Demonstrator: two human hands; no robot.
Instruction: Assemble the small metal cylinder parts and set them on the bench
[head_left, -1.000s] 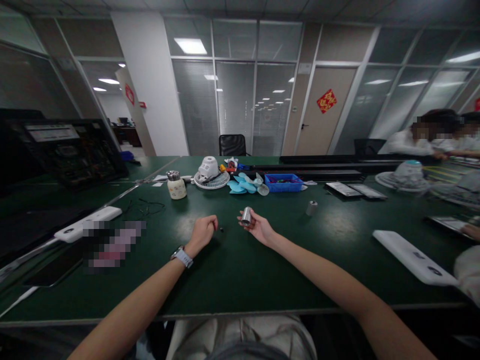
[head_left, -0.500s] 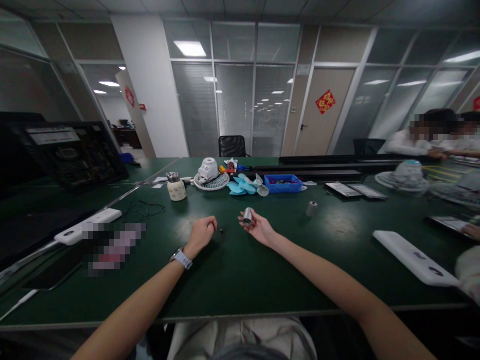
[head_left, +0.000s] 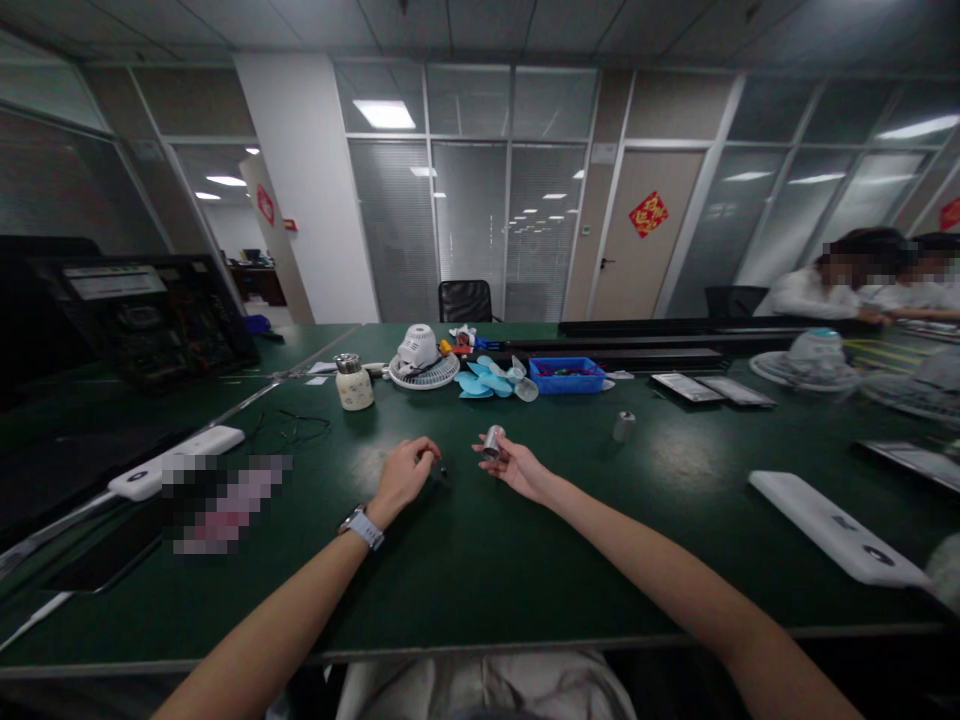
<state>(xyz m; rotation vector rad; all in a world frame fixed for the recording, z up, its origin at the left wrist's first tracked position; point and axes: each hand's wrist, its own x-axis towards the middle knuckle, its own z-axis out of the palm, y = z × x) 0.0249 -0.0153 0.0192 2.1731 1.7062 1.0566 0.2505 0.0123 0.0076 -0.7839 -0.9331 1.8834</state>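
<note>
My right hand (head_left: 521,470) holds a small silver metal cylinder (head_left: 493,442) above the table, its fingers around the lower part and one end tilted towards me. My left hand (head_left: 409,468), with a watch on the wrist, is low over the green table (head_left: 450,580). Its fingers are bent and a little apart, with the tips beside a tiny dark part (head_left: 443,471) on the tabletop. A second metal cylinder (head_left: 623,426) stands upright farther right, apart from both hands.
Beyond the hands are a cream bottle (head_left: 353,383), a white fan body (head_left: 420,355), light-blue fan blades (head_left: 487,380) and a blue tray (head_left: 566,377). A white power bank-like block (head_left: 836,525) lies at right. An opened computer case (head_left: 142,320) stands left; people sit far right.
The left hand's fingers have uncurled somewhat and moved right, to the tiny dark part. The right hand still holds the cylinder, turned slightly. The view has tipped up a little.
</note>
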